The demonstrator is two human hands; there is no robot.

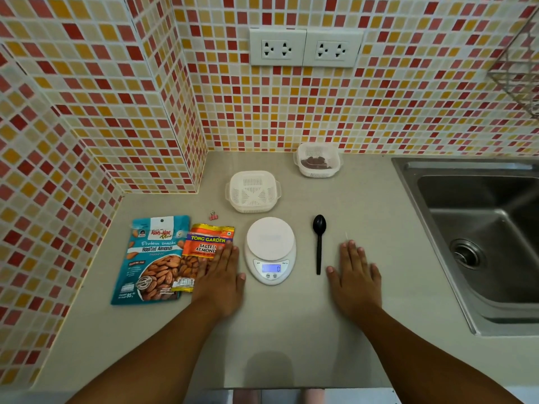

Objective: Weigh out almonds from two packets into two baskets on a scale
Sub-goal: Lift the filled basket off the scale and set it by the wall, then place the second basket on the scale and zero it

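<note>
2 packets [172,258] left of scale [270,249] — spoon [319,243] right.

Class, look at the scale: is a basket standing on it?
No. The scale plate is bare; both baskets, empty and filled, stand behind it on the counter.

Glossy packets [151,258], seemingly plastic baskets [253,191]

1 view only, head-worn wide-angle, looking forward and steeply down at the countertop [291,330] from the person's standing spot at its front edge. Faces the tiled back wall [291,112]; wall corner left, sink [481,228] at right edge. Close range: both forearms enter from the bottom, the scale [270,249] sits near frame centre. Edges bend from lens distortion. No 2nd view, so no shared area.
</note>
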